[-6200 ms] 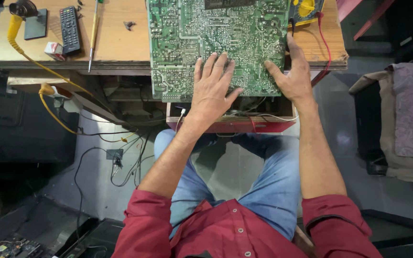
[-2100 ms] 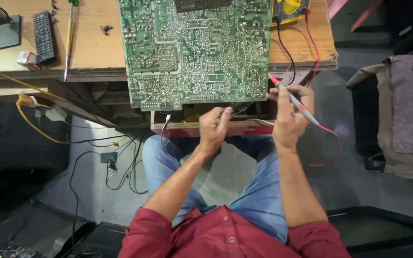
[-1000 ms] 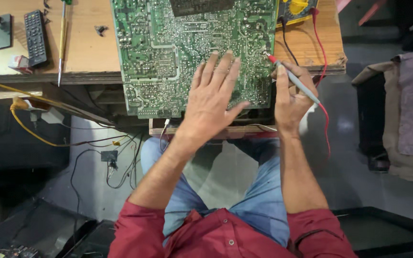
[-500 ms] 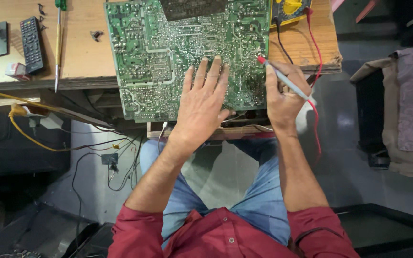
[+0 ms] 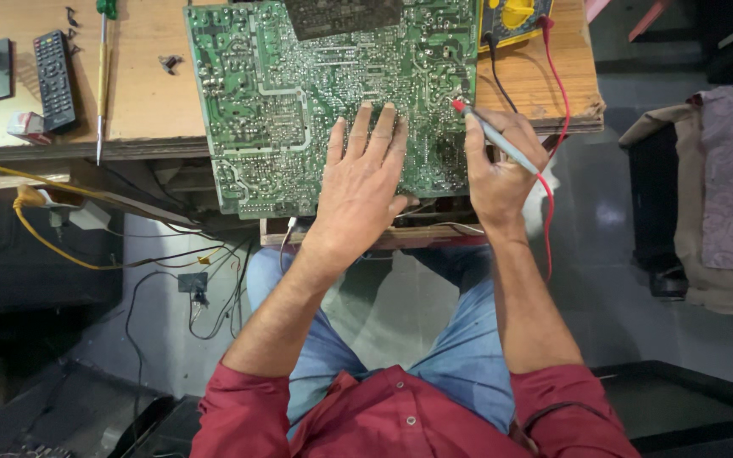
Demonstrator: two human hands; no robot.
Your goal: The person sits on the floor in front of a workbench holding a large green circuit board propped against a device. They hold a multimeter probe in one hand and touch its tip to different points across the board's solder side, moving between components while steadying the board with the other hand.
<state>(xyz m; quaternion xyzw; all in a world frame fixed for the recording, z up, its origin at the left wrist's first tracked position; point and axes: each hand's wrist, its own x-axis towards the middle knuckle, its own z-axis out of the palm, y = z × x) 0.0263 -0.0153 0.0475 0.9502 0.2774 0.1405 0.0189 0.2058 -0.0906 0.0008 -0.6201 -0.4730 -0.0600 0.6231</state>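
A large green circuit board [image 5: 282, 93] lies solder side up on the wooden workbench [image 5: 142, 93], its near edge overhanging. My left hand [image 5: 365, 182] rests flat on the board's lower middle, fingers spread. My right hand [image 5: 502, 165] grips a grey test probe with a red tip [image 5: 492, 136]; the tip touches the board's right side. A red lead [image 5: 553, 127] runs from the probe to a yellow multimeter [image 5: 515, 17] at the bench's far right, beside a black lead [image 5: 495, 72].
On the bench's left lie a black remote control [image 5: 54, 78], a green-handled screwdriver [image 5: 103, 72] and a few loose screws [image 5: 167, 61]. Yellow and black cables [image 5: 86, 246] hang below the bench. Cloth is piled on a stand at the right [image 5: 714, 195].
Six seconds ago both hands lay bare on the board. My right hand then took up the probe, and its tip has come onto the board. My left hand returned flat.
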